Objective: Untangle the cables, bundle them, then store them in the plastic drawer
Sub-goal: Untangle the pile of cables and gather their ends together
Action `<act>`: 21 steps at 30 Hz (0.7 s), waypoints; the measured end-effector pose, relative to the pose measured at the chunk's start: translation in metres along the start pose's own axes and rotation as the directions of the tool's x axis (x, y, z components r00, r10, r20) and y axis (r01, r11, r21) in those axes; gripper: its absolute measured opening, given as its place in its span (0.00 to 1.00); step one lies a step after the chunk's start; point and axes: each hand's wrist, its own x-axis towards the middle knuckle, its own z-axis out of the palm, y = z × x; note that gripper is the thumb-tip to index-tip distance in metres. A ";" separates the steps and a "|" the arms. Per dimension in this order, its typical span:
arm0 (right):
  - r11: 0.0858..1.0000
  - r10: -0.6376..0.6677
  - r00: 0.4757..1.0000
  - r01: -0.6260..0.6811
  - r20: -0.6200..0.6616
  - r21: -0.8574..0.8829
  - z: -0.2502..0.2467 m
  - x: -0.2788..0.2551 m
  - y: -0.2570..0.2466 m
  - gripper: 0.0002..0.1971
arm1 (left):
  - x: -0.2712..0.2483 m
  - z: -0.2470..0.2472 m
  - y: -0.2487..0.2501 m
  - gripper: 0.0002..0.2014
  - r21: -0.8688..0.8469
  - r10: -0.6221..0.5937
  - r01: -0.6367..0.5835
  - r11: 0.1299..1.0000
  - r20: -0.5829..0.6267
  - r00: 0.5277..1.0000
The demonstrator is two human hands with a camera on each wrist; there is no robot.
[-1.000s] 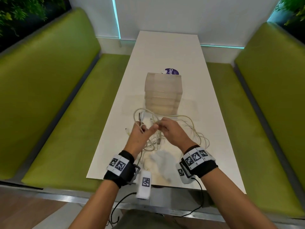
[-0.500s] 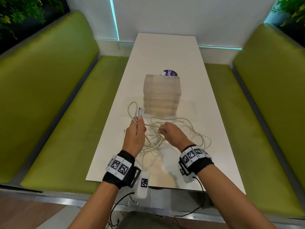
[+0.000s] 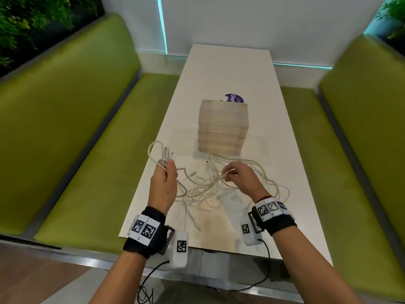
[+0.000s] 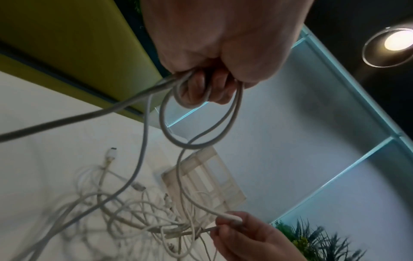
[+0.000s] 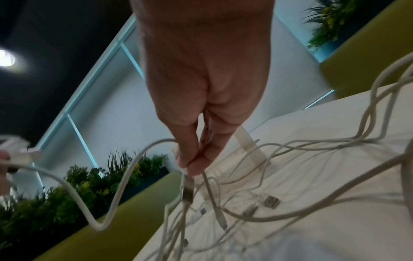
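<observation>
A tangle of white cables (image 3: 203, 187) lies on the white table (image 3: 232, 73) in front of the translucent plastic drawer unit (image 3: 222, 128). My left hand (image 3: 165, 181) is raised over the table's left edge and grips a looped white cable (image 3: 156, 150) with its plug ends sticking up; in the left wrist view the fingers (image 4: 208, 88) curl round the loop (image 4: 201, 134). My right hand (image 3: 237, 177) pinches a cable end (image 3: 225, 174) above the tangle; in the right wrist view the fingertips (image 5: 192, 162) hold strands of the cables (image 5: 245, 203). The drawers look closed.
Green benches (image 3: 72, 132) run along both sides of the table. A purple round label (image 3: 234, 98) shows behind the drawer unit. One loose cable end (image 3: 196, 223) trails toward the near table edge. A white wall closes the far end.
My hands have drawn apart: the left hand has moved left and up with its looped cable, and the right hand has moved right, pulling strands out of the tangle.
</observation>
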 end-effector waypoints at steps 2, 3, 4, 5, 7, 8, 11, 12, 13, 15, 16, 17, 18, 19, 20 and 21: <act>0.998 -0.013 0.999 0.015 -0.040 0.065 -0.009 -0.005 0.001 0.10 | 0.002 -0.002 -0.005 0.17 -0.016 -0.027 0.026 1.000 -0.072 0.997; 0.994 -0.012 0.997 0.021 -0.077 0.111 -0.013 -0.007 0.002 0.11 | 0.005 -0.006 -0.006 0.16 -0.047 -0.040 0.035 0.998 -0.113 0.993; 0.989 -0.004 0.993 0.020 -0.116 0.145 -0.019 -0.009 0.004 0.12 | 0.008 -0.009 -0.007 0.16 -0.086 -0.049 0.037 0.996 -0.146 0.988; 0.986 0.002 0.988 0.024 -0.153 0.167 -0.023 -0.011 0.005 0.13 | 0.011 -0.013 -0.005 0.15 -0.124 -0.050 0.029 0.992 -0.171 0.984; 0.989 -0.005 0.978 0.036 -0.210 0.147 -0.031 -0.015 0.006 0.10 | 0.016 -0.020 -0.002 0.14 -0.166 -0.041 0.009 0.986 -0.189 0.981; 0.992 -0.022 0.974 0.049 -0.225 0.115 -0.035 -0.018 0.005 0.08 | 0.017 -0.022 -0.002 0.14 -0.162 -0.035 0.005 0.987 -0.185 0.982; 0.991 -0.089 0.978 0.106 -0.191 0.082 -0.040 -0.027 -0.006 0.06 | 0.014 -0.018 -0.001 0.15 -0.092 -0.070 0.063 0.994 -0.080 0.994; 0.985 -0.134 0.981 0.148 -0.137 0.093 -0.040 -0.031 -0.013 0.06 | 0.011 -0.014 -0.001 0.16 -0.048 -0.093 0.093 0.995 0.004 0.996; 0.974 -0.195 0.979 0.200 -0.059 0.102 -0.040 -0.036 -0.021 0.05 | 0.006 -0.010 0.001 0.16 0.011 -0.112 0.111 0.994 0.114 0.987; 0.953 -0.299 0.946 0.290 0.123 0.085 -0.035 -0.047 -0.038 0.04 | -0.004 -0.001 0.000 0.16 0.139 -0.122 0.077 0.987 0.346 0.930; 0.947 -0.322 0.926 0.314 0.196 0.072 -0.033 -0.053 -0.047 0.04 | -0.009 0.004 -0.002 0.16 0.182 -0.119 0.040 0.983 0.450 0.885; 0.942 -0.334 0.911 0.327 0.241 0.068 -0.031 -0.058 -0.055 0.04 | -0.013 0.009 -0.005 0.17 0.222 -0.115 -0.008 0.975 0.536 0.836; 0.939 -0.344 0.902 0.338 0.260 0.069 -0.030 -0.061 -0.062 0.04 | -0.016 0.013 -0.009 0.19 0.266 -0.113 -0.065 0.962 0.602 0.790; 0.937 -0.349 0.897 0.344 0.270 0.065 -0.030 -0.063 -0.068 0.04 | -0.019 0.016 -0.011 0.22 0.309 -0.121 -0.118 0.944 0.655 0.746; 0.939 -0.338 0.896 0.341 0.288 0.039 -0.030 -0.064 -0.073 0.04 | -0.021 0.019 -0.014 0.24 0.346 -0.134 -0.166 0.923 0.697 0.705; 0.944 -0.312 0.894 0.330 0.320 -0.002 -0.030 -0.063 -0.076 0.04 | -0.024 0.022 -0.015 0.25 0.364 -0.141 -0.206 0.908 0.729 0.670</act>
